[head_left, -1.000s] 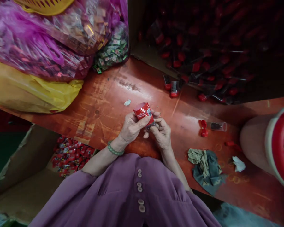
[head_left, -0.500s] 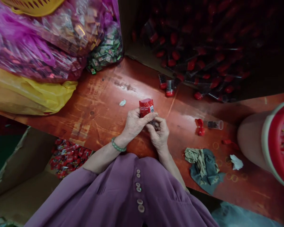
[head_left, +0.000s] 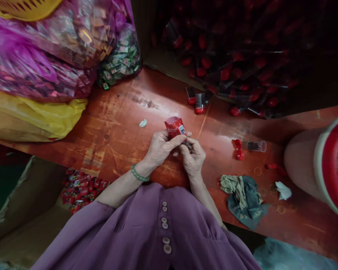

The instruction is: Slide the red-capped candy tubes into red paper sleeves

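A small red packet with a white label stands up between my two hands over the red-brown table. My left hand, with a green bead bracelet at the wrist, pinches the packet's lower part with thumb and fingers closed. My right hand is curled close against it, fingers closed on a small dark thing under the packet that I cannot make out.
Pink and yellow bags of wrapped sweets fill the far left. A dark box of red-capped tubes lies ahead. One open tube with red caps, a crumpled cloth, a red-lidded bucket and a carton of red packets surround me.
The packet has tilted slightly and dropped a little lower between my fingers. Both hands stay together in the same place; the view has shifted a little.
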Demonstrator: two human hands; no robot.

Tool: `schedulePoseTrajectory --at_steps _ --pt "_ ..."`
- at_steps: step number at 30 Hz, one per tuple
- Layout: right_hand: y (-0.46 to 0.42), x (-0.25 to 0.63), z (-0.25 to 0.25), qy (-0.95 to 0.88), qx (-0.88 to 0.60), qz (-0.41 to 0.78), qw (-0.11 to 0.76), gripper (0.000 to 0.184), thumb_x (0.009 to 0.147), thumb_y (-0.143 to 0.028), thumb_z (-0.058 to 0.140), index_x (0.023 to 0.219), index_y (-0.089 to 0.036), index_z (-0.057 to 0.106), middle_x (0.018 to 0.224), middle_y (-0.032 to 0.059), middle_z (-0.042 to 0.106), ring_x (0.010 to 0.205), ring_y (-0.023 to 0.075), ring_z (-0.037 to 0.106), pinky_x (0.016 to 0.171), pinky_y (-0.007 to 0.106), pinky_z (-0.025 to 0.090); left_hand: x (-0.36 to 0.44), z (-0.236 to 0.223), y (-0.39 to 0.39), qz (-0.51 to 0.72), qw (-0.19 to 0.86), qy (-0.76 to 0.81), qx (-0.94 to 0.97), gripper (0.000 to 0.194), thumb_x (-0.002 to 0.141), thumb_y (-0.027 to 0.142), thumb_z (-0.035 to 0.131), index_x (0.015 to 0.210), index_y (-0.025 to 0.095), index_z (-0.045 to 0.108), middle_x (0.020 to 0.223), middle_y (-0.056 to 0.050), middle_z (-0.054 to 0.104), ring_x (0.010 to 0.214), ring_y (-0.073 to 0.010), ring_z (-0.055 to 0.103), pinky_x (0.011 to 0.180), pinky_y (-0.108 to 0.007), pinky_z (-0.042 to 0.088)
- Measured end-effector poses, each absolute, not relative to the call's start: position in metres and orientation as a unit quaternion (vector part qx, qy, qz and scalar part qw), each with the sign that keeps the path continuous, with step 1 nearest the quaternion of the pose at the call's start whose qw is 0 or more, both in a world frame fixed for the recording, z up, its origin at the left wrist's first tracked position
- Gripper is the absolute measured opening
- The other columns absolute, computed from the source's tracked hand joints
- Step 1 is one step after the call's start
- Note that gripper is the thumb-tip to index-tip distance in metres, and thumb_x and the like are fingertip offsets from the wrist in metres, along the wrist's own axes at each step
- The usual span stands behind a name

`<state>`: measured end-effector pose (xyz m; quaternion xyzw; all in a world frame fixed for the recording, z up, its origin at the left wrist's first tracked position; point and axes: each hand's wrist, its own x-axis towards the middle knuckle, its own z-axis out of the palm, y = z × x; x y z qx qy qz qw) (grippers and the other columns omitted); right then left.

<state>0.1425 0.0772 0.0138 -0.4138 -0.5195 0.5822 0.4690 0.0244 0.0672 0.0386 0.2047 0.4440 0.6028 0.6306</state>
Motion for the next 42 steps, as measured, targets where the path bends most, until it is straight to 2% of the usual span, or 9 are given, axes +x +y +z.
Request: schedulePoseTrajectory --at_steps 4,10,16,21,26,32,36,39,42 --pt "0.078 0.142 0.009 -0.481 -0.398 0.638 0.451 0.023 0.086 -0.042 0.071 0.093 -0.021 0.066 0.052 -0.0084 0.064 0.042 0.0079 0.061 0.047 0.017 0.052 0.027 0.042 0.066 0.59 0.613 0.471 0.232 0.037 0.071 0.045 0.082 0.086 0.011 0.076 0.048 0.004 0.055 0.036 -0.0053 0.046 0.036 -0.018 0.036" --pt "0.082 0.136 0.012 -0.365 -0.37 0.747 0.415 0.041 0.078 -0.057 0.073 0.078 -0.019 0.061 0.058 -0.0059 0.065 0.035 0.0042 0.053 0.034 0.013 0.039 0.011 0.038 0.064 0.582 0.68 0.342 0.287 0.053 0.079 0.05 0.075 0.116 0.012 0.071 0.063 0.001 0.062 0.043 -0.0082 0.054 0.043 -0.022 0.048" --pt "0.08 0.136 0.012 -0.318 -0.354 0.796 0.374 0.044 0.075 -0.058 0.076 0.071 -0.019 0.057 0.055 -0.0053 0.063 0.033 0.0048 0.051 0.032 0.014 0.04 0.014 0.024 0.066 0.574 0.693 0.35 0.261 0.05 0.08 0.047 0.075 0.115 0.011 0.07 0.051 0.005 0.058 0.036 -0.0106 0.054 0.038 -0.023 0.047" --pt "0.082 0.14 0.009 -0.284 -0.347 0.816 0.366 0.043 0.074 -0.057 0.076 0.069 -0.02 0.053 0.05 -0.0067 0.059 0.03 0.0046 0.047 0.031 0.015 0.037 0.023 0.015 0.064 0.593 0.675 0.37 0.235 0.048 0.072 0.04 0.083 0.111 0.015 0.071 0.088 -0.006 0.077 0.047 -0.0063 0.058 0.05 -0.021 0.053" --pt "0.081 0.141 0.008 -0.258 -0.314 0.856 0.321 0.04 0.078 -0.057 0.073 0.078 -0.02 0.059 0.05 -0.0066 0.06 0.029 0.0049 0.045 0.032 0.015 0.035 0.01 0.015 0.068 0.584 0.713 0.316 0.228 0.06 0.068 0.049 0.084 0.117 0.018 0.068 0.113 -0.013 0.075 0.078 -0.0166 0.072 0.066 -0.024 0.057" --pt "0.081 0.141 0.006 -0.273 -0.29 0.878 0.267 0.051 0.082 -0.069 0.06 0.086 -0.018 0.065 0.055 -0.0039 0.064 0.032 0.0068 0.05 0.034 0.018 0.038 0.001 0.016 0.079 0.594 0.711 0.349 0.141 0.04 0.06 0.037 0.091 0.085 0.014 0.07 0.071 0.0 0.072 0.043 -0.0038 0.052 0.045 -0.016 0.045" --pt "0.081 0.14 0.011 -0.359 -0.33 0.818 0.305 0.053 0.075 -0.069 0.07 0.096 -0.02 0.066 0.078 0.0004 0.073 0.055 0.0103 0.066 0.048 0.02 0.052 0.001 0.019 0.081 0.628 0.662 0.395 0.109 0.044 0.052 0.036 0.095 0.077 0.015 0.065 0.064 0.004 0.068 0.046 -0.0069 0.059 0.043 -0.016 0.048" --pt "0.08 0.138 0.016 -0.436 -0.389 0.741 0.33 0.034 0.08 -0.052 0.074 0.088 -0.02 0.066 0.076 -0.0016 0.072 0.056 0.0079 0.064 0.055 0.02 0.053 0.003 0.025 0.08 0.633 0.645 0.407 0.128 0.045 0.055 0.04 0.093 0.077 0.015 0.063 0.061 0.004 0.066 0.039 -0.0066 0.054 0.036 -0.017 0.044" --pt "0.079 0.138 0.018 -0.472 -0.426 0.687 0.352 0.032 0.086 -0.052 0.068 0.082 -0.02 0.064 0.069 -0.0028 0.069 0.052 0.0073 0.061 0.056 0.022 0.053 0.006 0.028 0.078 0.621 0.66 0.392 0.155 0.044 0.066 0.051 0.085 0.076 0.015 0.062 0.056 0.004 0.061 0.035 -0.0078 0.051 0.034 -0.02 0.043"
